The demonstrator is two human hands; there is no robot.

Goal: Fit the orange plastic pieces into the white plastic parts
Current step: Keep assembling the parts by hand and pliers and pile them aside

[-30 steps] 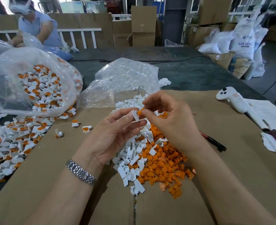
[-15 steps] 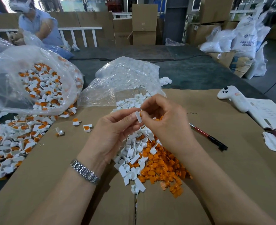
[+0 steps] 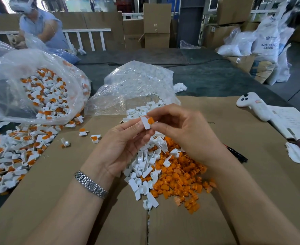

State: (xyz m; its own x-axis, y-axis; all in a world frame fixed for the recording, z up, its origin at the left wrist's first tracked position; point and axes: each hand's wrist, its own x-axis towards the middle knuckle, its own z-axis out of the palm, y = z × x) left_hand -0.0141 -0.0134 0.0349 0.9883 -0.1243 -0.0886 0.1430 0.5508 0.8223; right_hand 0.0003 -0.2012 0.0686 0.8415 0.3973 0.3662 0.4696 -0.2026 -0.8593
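Pinched between both our hands at frame centre, a white part (image 3: pixel 145 123) sits in our left hand (image 3: pixel 122 144) while our right hand (image 3: pixel 184 131) presses an orange piece (image 3: pixel 151 120) against it (not visibly seated). Finished pairs fill the bag (image 3: pixel 39 91) upper left and the spill (image 3: pixel 13 156) beneath; a large unassembled pile (image 3: pixel 165 167) remains below our hands.

pen (image 3: pixel 236 153): mostly behind right wrist | paper (image 3: pixel 294 124): cut by right edge, text illegible
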